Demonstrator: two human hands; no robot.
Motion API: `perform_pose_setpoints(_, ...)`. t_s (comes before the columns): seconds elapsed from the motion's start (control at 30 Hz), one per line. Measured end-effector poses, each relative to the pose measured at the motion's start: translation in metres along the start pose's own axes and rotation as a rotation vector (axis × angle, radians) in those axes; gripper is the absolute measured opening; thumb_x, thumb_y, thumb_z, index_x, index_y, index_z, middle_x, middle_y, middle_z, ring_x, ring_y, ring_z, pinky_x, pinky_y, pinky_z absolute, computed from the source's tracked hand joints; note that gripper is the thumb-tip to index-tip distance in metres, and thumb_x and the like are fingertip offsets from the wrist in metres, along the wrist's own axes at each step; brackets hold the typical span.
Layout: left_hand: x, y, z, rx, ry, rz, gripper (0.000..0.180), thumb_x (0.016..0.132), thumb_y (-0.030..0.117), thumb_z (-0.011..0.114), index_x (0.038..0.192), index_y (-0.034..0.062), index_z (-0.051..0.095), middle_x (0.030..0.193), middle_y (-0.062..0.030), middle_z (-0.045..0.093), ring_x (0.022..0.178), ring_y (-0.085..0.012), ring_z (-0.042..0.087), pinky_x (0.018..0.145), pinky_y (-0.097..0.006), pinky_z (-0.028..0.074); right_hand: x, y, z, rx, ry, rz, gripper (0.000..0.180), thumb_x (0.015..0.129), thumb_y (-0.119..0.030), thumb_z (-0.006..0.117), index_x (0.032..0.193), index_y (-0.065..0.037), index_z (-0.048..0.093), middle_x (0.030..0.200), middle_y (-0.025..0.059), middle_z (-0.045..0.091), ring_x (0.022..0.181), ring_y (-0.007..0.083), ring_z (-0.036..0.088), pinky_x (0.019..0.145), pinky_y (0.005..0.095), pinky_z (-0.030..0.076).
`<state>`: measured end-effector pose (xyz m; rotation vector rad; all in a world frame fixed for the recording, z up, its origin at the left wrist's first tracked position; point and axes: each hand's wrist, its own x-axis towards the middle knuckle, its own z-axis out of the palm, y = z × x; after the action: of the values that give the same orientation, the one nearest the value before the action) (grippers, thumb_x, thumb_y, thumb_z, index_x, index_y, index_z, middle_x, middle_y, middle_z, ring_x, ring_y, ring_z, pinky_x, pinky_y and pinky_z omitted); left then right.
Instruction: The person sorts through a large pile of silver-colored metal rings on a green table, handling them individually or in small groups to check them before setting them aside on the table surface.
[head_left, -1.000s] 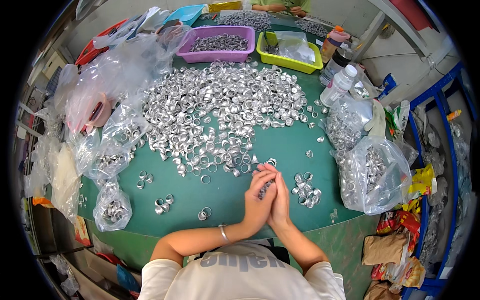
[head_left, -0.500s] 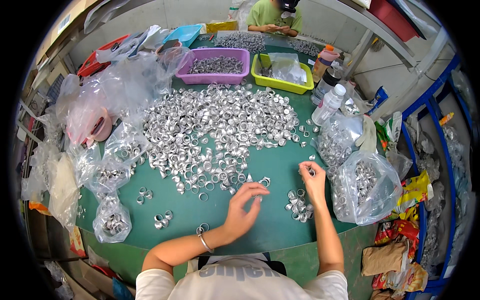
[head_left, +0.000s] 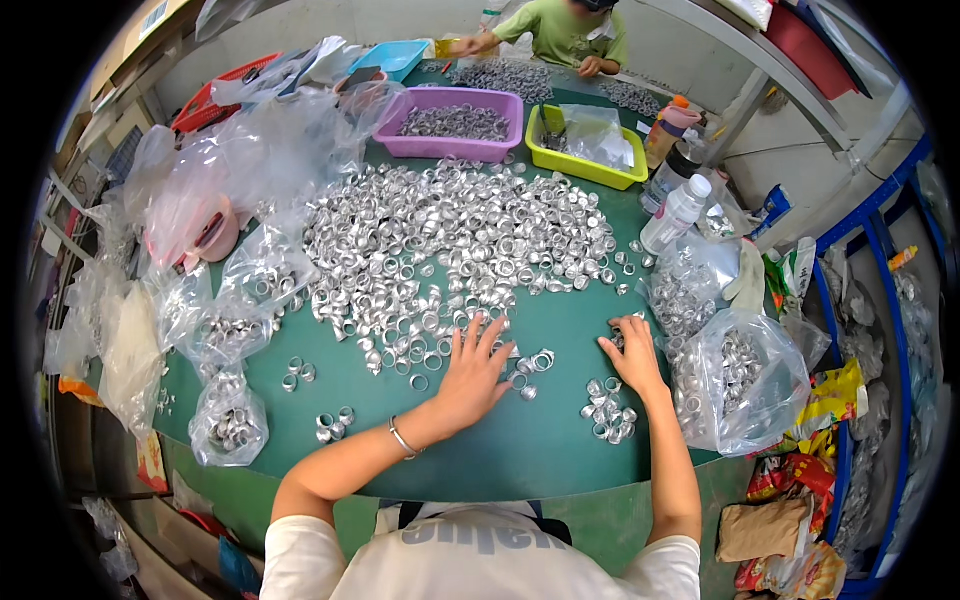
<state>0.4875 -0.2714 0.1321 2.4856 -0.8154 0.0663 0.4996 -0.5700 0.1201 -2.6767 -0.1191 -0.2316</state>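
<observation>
both hands, left hand (head_left: 470, 372) and right hand (head_left: 632, 358), cover some metal rings (head_left: 450, 240).

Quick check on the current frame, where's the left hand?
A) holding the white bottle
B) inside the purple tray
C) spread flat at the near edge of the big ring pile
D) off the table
C: the left hand lies palm down, fingers spread, on the green table at the near edge of the pile of silver rings; the purple tray and white bottle sit far from it.
</observation>
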Motion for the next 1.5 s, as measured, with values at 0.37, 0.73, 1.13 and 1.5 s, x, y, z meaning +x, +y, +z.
perform_pose_setpoints(0.37,-0.006,-0.024,0.004,0.026,0.006,-0.128,0.093,0.067,0.034,0.08,0.138,0.0012,0.03,0.145,-0.0187,0.024,0.136,-0.0448,0.015,0.107,-0.06,0.02,0.002,-0.004,-0.006,0.085,-0.107,0.015,0.058,0.079,-0.024,0.07,0.127,-0.002,0.046,0.13,0.0171,0.044,0.122,0.035,0.039,0.1,0.0474,0.035)
perform_pose_setpoints(0.73,0.008,-0.031,0.012,0.279,-0.003,0.128,0.059,0.078,0.047,0.064,0.125,0.0143,0.053,0.138,-0.0087,0.04,0.132,-0.0353,0.03,0.102,-0.065,0.021,0.066,-0.101,0.052,0.188,-0.058,-0.06,0.021,0.08,-0.011,0.064,0.099,-0.004,0.062,0.095,0.012,0.063,0.09,0.0323,0.061,0.078,0.0407,0.05)
perform_pose_setpoints(1.13,-0.013,-0.038,-0.006,0.292,0.002,0.114,0.044,0.082,0.03,0.06,0.121,0.0106,0.054,0.133,-0.0072,0.045,0.125,-0.0292,0.038,0.104,-0.061,0.023,0.049,-0.078,0.029,1.272,-0.296,0.428,0.013,0.083,-0.004,0.055,0.096,-0.001,0.056,0.086,0.0114,0.065,0.072,0.0205,0.062,0.058,0.0334,0.049)
perform_pose_setpoints(1.5,0.062,-0.059,0.001,0.181,0.069,0.151,0.027,0.072,0.0,0.059,0.098,0.0043,0.064,0.099,-0.0086,0.054,0.099,-0.0253,0.051,0.081,-0.039,0.038,0.083,-0.082,0.075,-0.061,0.185,-0.021,0.018,0.08,-0.013,0.063,0.094,-0.005,0.055,0.094,0.0145,0.057,0.076,0.0338,0.059,0.066,0.0453,0.049)
